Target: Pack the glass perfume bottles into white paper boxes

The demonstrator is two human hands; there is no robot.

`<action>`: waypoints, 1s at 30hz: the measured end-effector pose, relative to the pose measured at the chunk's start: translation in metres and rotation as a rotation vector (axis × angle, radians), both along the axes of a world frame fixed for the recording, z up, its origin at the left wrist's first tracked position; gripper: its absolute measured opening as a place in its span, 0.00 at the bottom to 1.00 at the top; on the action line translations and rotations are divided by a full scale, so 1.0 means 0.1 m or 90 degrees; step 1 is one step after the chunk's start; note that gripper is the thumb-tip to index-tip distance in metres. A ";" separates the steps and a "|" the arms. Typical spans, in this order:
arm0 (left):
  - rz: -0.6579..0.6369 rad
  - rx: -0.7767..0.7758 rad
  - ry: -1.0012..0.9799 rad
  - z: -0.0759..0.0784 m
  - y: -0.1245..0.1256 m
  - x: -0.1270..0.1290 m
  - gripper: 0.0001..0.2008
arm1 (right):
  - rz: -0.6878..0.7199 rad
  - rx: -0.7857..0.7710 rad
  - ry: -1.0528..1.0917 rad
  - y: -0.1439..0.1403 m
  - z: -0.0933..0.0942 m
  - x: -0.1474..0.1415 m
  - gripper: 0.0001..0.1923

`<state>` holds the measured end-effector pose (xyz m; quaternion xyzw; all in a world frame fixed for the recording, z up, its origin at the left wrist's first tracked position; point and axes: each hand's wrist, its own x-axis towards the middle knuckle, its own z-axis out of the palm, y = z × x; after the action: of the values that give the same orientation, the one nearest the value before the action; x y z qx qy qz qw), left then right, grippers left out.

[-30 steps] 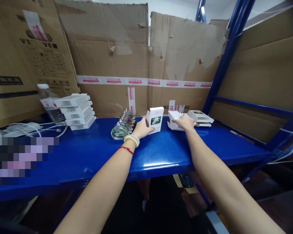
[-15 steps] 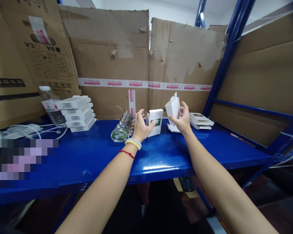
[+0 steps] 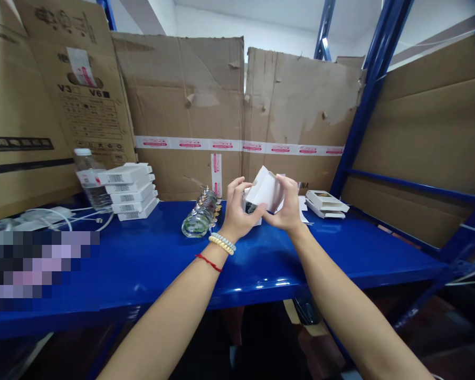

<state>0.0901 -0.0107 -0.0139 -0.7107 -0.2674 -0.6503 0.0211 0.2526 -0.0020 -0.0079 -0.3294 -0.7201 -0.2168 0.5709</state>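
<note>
My left hand (image 3: 237, 211) and my right hand (image 3: 288, 205) meet around a small white paper carton (image 3: 264, 187). The carton is tilted, its hollow inner side facing me, with the thumbs at its lower edge and my fingers along the sides. A dark green printed patch shows by my left fingers; whether it belongs to this carton or to a box behind it, I cannot tell. Just left of my left hand stands a row of clear glass bottles (image 3: 198, 220) with metal fittings. White card pieces (image 3: 303, 210) lie partly hidden behind my right hand.
A stack of white boxes (image 3: 132, 191) stands at the left, beside a plastic bottle (image 3: 91, 179) and white cables (image 3: 59, 215). More white boxes (image 3: 326, 202) lie at the right. Cardboard sheets (image 3: 182, 95) back the blue shelf (image 3: 162, 274), and a blue post (image 3: 362, 105) rises at the right.
My right hand has brought the white carton leftward and tilted it. My left hand has come to the carton too. The printed box that stood beside my left hand is now mostly hidden.
</note>
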 end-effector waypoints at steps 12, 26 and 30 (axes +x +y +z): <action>-0.032 -0.134 -0.008 0.02 -0.04 0.04 0.17 | 0.016 -0.025 -0.023 0.04 -0.06 -0.06 0.42; 0.005 -0.078 0.061 0.03 -0.04 0.04 0.15 | 0.031 -0.082 -0.002 0.06 -0.06 -0.08 0.37; 0.026 -0.083 0.071 0.03 -0.03 0.05 0.14 | 0.044 -0.082 -0.004 0.05 -0.05 -0.08 0.35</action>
<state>0.0953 -0.0141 -0.0108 -0.7399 -0.3221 -0.5906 0.0032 0.2446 0.0031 -0.0128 -0.3392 -0.7455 -0.1513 0.5534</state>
